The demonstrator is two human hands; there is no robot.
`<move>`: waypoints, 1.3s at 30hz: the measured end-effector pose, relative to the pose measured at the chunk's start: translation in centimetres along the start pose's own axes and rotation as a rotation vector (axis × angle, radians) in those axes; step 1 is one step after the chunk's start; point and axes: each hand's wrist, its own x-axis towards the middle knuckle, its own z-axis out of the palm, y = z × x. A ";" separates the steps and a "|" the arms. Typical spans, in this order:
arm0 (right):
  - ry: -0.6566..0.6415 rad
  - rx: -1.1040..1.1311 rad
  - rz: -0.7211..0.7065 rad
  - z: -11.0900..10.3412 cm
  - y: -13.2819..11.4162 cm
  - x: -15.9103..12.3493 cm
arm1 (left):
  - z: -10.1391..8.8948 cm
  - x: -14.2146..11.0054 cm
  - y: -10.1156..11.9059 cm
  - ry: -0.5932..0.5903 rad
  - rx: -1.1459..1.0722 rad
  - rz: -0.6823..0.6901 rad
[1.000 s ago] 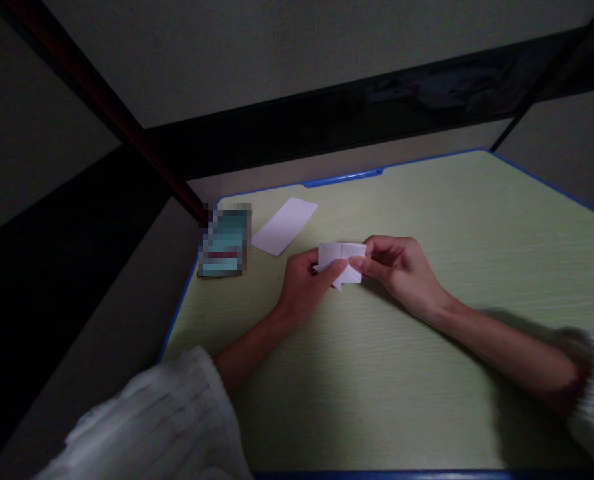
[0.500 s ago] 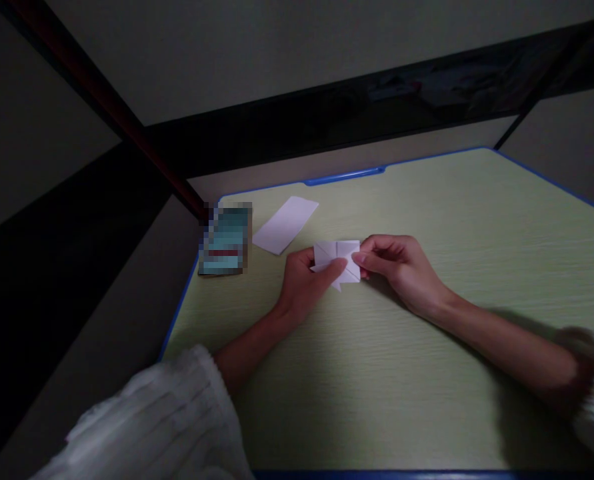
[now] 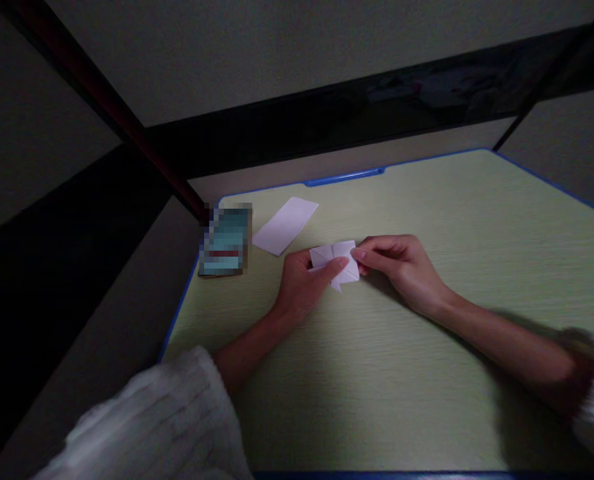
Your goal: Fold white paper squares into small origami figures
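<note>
A small folded white paper piece [image 3: 335, 257] with visible creases is held just above the pale green table [image 3: 427, 320]. My left hand [image 3: 304, 283] pinches its left side, thumb on top over the lower crease. My right hand [image 3: 401, 267] pinches its right edge with fingers curled. Both hands meet at the paper near the table's middle. Both wrists come out of white knitted sleeves.
A flat white paper strip [image 3: 285, 225] lies at the back left of the table. A teal card or booklet [image 3: 225, 243] sits by the left edge. The table has a blue rim [image 3: 344, 177]; dark floor and walls surround it.
The folded paper and both hands have shifted slightly to the left, and the paper has tilted a little. The grip of both hands stays the same.
</note>
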 end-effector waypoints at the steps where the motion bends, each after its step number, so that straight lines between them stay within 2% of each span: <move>1: 0.007 0.007 -0.002 0.0 0.1 0.0 | 0.0 0.0 0.0 0.001 -0.011 -0.007; 8: 0.040 0.058 -0.004 -0.1 0.5 0.1 | -0.1 0.1 -0.2 0.009 -0.059 -0.009; 14: -0.002 0.144 -0.145 -0.1 0.1 0.0 | -0.2 0.1 -0.5 -0.074 0.004 -0.013; 19: -0.001 0.088 -0.163 -0.2 0.2 -0.1 | -0.1 0.1 -0.2 -0.032 -0.040 -0.009; 23: -0.051 0.042 -0.137 -0.4 0.1 -0.2 | -0.1 0.2 -0.3 -0.003 -0.084 0.013; 28: -0.114 -0.067 -0.241 -0.6 -0.4 -0.2 | -0.2 0.3 -0.5 -0.017 -0.111 0.013; 34: -0.052 -0.095 -0.300 -0.7 -0.2 0.0 | -0.1 0.5 -0.7 -0.033 -0.176 0.015; 39: -0.028 -0.077 -0.296 -0.8 -0.1 0.0 | 0.0 0.4 -0.6 0.024 -0.181 0.002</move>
